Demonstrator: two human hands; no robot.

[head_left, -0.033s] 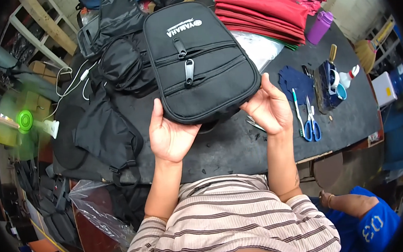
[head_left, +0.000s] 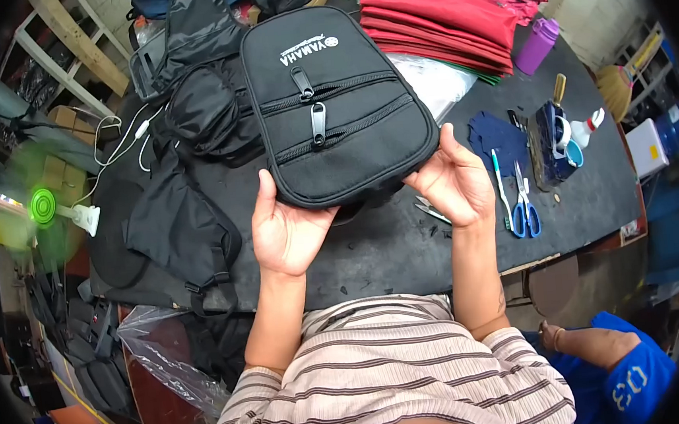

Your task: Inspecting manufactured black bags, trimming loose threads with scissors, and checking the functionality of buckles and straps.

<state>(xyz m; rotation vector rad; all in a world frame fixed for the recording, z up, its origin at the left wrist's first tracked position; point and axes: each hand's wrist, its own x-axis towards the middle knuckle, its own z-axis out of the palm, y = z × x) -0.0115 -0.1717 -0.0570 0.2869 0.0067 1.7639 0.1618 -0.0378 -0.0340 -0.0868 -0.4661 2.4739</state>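
A black zippered bag [head_left: 366, 150] with rounded corners is held up over the table between my two hands. White lettering and two zips with large pullers show on its front panel. My left hand [head_left: 287, 236] grips its lower left corner, thumb along the side and fingers hidden underneath. At the lower right corner, my right hand [head_left: 459, 187] supports it the same way, palm up with the thumb at the edge. Partly behind my right hand, small metal snips [head_left: 432, 209] lie on the table.
Black bags [head_left: 205, 107] and a strapped black piece [head_left: 177, 225] lie left. Folded red fabric [head_left: 436, 25] and a purple bottle [head_left: 538, 45] stand at the back. Blue-handled scissors [head_left: 525, 217], a toothbrush [head_left: 502, 187] and a tool box [head_left: 550, 147] are right. A fan [head_left: 44, 205] spins far left; another person's arm [head_left: 593, 345] is lower right.
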